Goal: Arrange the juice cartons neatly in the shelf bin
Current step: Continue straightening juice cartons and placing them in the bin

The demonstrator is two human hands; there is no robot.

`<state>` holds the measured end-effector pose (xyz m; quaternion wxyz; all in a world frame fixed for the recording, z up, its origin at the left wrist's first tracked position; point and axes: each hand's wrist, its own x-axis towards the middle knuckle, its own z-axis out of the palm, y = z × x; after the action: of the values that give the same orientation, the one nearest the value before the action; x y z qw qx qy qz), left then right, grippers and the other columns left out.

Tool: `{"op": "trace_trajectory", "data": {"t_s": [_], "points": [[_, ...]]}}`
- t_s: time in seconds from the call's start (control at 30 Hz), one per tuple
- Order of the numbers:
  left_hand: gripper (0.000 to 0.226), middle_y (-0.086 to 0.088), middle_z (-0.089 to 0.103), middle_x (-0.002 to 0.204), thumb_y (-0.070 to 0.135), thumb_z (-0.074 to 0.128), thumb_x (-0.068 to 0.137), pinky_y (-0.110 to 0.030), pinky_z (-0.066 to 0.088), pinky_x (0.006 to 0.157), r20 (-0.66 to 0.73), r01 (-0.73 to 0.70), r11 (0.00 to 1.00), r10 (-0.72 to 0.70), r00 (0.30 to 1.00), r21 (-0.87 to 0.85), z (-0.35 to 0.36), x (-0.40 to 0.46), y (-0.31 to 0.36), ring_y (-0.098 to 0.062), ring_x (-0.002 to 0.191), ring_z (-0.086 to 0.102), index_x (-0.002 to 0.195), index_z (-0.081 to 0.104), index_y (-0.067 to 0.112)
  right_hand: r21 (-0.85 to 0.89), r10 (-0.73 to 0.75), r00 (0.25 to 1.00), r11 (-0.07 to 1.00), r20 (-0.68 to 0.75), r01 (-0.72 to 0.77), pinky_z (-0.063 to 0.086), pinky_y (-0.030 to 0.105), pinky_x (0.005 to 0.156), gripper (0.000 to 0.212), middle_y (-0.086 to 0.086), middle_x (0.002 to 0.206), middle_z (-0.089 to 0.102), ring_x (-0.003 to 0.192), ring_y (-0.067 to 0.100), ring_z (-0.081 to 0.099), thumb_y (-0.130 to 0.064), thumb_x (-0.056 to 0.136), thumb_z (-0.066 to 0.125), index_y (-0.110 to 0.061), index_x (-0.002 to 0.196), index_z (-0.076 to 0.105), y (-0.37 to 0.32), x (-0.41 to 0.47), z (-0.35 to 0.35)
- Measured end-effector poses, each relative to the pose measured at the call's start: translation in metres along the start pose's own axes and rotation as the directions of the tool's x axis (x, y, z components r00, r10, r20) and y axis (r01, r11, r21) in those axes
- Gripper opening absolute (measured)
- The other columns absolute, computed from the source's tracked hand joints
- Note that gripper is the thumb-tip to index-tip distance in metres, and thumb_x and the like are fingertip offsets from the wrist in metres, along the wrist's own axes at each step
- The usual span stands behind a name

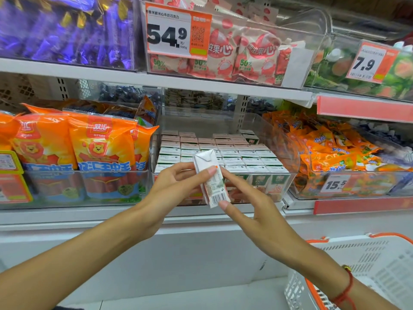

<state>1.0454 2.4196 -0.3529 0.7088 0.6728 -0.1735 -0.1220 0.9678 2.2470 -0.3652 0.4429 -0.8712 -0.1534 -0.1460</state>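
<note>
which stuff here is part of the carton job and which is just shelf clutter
Job: juice carton held by left hand and right hand; cartons in clear bin.
Clutter: orange sausage bags, purple sweets, white basket, price tag.

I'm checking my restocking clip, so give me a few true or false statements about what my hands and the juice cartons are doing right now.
1. Both hands hold one juice carton in front of the clear shelf bin. True.
2. The bin is empty. False: rows of cartons already fill most of it.
3. The left hand grips the carton's side. True.
4. The right hand rests in the white basket. False: its fingers pinch the carton.
5. The held carton stands upright inside the bin. False: it is tilted, above the bin's front edge.
</note>
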Motion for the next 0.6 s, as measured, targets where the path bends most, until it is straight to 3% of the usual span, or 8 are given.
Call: {"op": "trace_trajectory", "data": {"t_s": [0.13, 0.27, 0.43, 0.6], "points": [[0.053, 0.002, 0.077, 0.094, 0.048, 0.075, 0.071, -0.028, 0.053, 0.081, 0.010, 0.067, 0.996, -0.067, 0.998, -0.066, -0.004, 0.001, 0.000, -0.013, 0.089, 0.073, 0.118, 0.053, 0.034, 0.070, 0.007, 1.000, 0.998, -0.013, -0.006, 0.043, 0.014, 0.099, 0.055, -0.021, 0.130, 0.061, 0.119, -0.003, 0.056, -0.024, 0.085, 0.071, -0.038, 0.134, 0.052, 0.002, 0.004, -0.009], [0.044, 0.000, 0.077, 0.091, 0.052, 0.071, 0.072, -0.024, 0.058, 0.068, 0.018, 0.090, 0.993, -0.089, 0.996, -0.076, -0.004, 0.002, 0.000, -0.015, 0.086, 0.074, 0.111, 0.052, 0.042, 0.143, 0.016, 0.996, 0.990, -0.088, -0.003, 0.050, 0.014, 0.086, 0.042, -0.018, 0.113, 0.071, 0.102, 0.001, 0.067, -0.029, 0.078, 0.072, -0.031, 0.119, 0.066, -0.001, 0.005, -0.010], [0.043, -0.010, 0.075, 0.102, 0.048, 0.065, 0.083, -0.030, 0.061, 0.075, 0.134, 0.209, 0.967, -0.190, 0.973, -0.144, -0.005, 0.003, 0.006, -0.024, 0.093, 0.073, 0.119, 0.058, 0.026, 0.239, 0.024, 0.979, 0.971, -0.204, 0.026, 0.052, 0.012, 0.077, 0.028, -0.018, 0.098, 0.074, 0.091, 0.002, 0.070, -0.032, 0.077, 0.069, -0.029, 0.105, 0.073, -0.007, 0.008, -0.005], [0.054, -0.016, 0.074, 0.104, 0.048, 0.071, 0.070, -0.035, 0.061, 0.071, 0.242, 0.401, 0.894, -0.351, 0.904, -0.200, -0.007, 0.003, 0.014, -0.026, 0.094, 0.073, 0.115, 0.063, 0.020, 0.377, 0.122, 0.942, 0.926, -0.314, 0.006, 0.051, 0.010, 0.061, 0.012, -0.013, 0.079, 0.076, 0.071, -0.003, 0.069, -0.024, 0.085, 0.064, -0.027, 0.086, 0.076, -0.012, 0.012, -0.006]]}}
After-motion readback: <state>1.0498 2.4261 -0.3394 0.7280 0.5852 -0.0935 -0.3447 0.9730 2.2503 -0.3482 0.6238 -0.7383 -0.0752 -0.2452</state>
